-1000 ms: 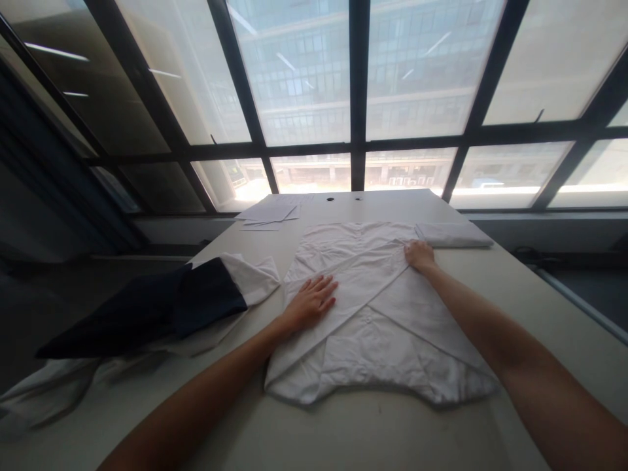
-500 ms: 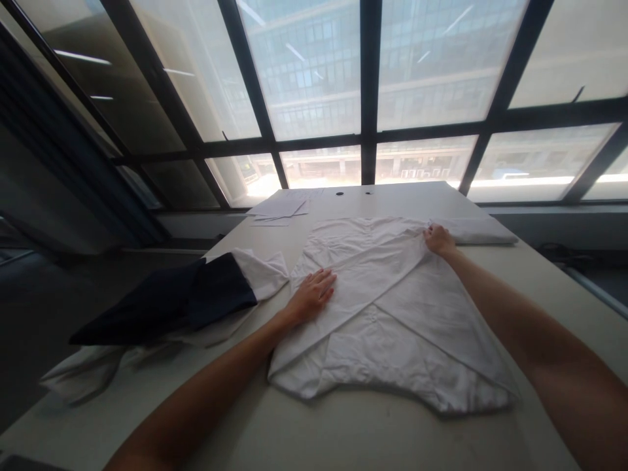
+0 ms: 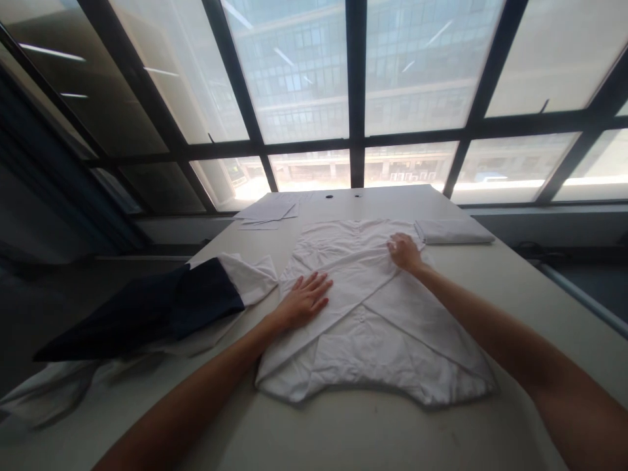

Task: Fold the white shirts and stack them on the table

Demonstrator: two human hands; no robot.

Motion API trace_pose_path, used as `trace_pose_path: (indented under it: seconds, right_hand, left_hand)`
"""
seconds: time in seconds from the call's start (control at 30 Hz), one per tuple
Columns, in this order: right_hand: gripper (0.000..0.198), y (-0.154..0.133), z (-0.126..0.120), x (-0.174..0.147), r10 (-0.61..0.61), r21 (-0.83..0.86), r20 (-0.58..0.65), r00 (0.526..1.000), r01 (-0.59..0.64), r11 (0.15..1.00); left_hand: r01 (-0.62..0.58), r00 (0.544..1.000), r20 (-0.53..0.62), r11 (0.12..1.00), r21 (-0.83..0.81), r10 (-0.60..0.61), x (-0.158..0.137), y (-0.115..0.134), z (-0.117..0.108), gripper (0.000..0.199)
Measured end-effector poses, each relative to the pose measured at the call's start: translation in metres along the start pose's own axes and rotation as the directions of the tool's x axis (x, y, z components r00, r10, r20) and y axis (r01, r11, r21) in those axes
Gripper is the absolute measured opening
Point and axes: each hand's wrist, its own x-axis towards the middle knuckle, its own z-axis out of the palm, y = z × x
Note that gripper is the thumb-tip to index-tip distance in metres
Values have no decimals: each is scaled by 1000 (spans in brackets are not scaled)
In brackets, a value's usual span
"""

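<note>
White, smooth-topped table (image 3: 343, 435), bare at its near end. On its middle, one white garment (image 3: 373, 353), laid flat: thin creased cloth, scooped near edge, two diagonal panels crossing, gathers along the centre. To its left, a navy cloth (image 3: 209, 297), matte, lying over pale cloth (image 3: 252, 278), whose far tip meets or nearly meets the garment. Left hand (image 3: 304, 301): palm down on the garment, fingers spread, grip wide. Right hand (image 3: 405, 254): on the garment's far right part, fingers curled (whether the grip pinches fabric cannot be told); half a second ago it was against the folded white cloth (image 3: 456, 232), now it sits left of it, a gap between. Farther: loose papers (image 3: 267, 209), thin, overlapping. Beyond: dark-framed windows (image 3: 304, 78), hazy glass; blue-grey curtain (image 3: 59, 150) at left.
</note>
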Motion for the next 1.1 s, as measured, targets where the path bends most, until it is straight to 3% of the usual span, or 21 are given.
trace_pose_path:
  seconds: [0.13, 0.27, 0.5, 0.63, 0.77, 0.97, 1.1]
  right_hand:
    - [61, -52, 15, -32, -246, 57, 189, 951, 239, 969]
    - [73, -61, 19, -48, -211, 52, 281, 936, 205, 977]
    - [69, -4, 11, -18, -32, -29, 336, 941, 45, 999]
    - [62, 16, 13, -11, -39, -20, 297, 954, 46, 999]
    - [51, 24, 11, -22, -51, 68, 153, 987, 41, 997]
    - [46, 64, -18, -56, 153, 49, -24, 988, -152, 987]
    - [42, 90, -42, -81, 283, 125, 0, 959, -281, 952]
  left_hand:
    - [-120, 992, 39, 993, 9, 120, -5, 9, -7, 55]
    - [-113, 992, 51, 994, 15, 112, -17, 20, -10, 56]
    - [-76, 993, 90, 997, 16, 74, -28, 29, -10, 58]
    - [-70, 993, 100, 998, 1, 69, -28, 30, -12, 58]
    - [-71, 994, 83, 997, -8, 72, -29, 31, -14, 58]
    - [-67, 993, 96, 998, 3, 67, -27, 27, -11, 58]
    - [-58, 994, 94, 998, 10, 57, -27, 27, -10, 58]
